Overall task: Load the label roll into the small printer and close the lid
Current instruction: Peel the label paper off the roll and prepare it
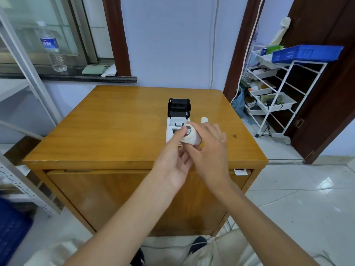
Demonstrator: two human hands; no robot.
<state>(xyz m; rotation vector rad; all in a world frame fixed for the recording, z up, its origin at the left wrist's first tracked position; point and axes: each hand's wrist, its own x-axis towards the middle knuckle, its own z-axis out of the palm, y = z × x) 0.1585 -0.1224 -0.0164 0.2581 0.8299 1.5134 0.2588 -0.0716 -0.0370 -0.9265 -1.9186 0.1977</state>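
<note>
Gripping the label roll [190, 135] — left hand [175, 160], right hand [209, 150] — above the open-lidded printer [177, 120].

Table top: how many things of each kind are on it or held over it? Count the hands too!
Printer: 1, lid open
Label roll: 1, held by both hands
Small white roll beside the printer: 1
Hands: 2, left hand and right hand
Total: 5
</note>
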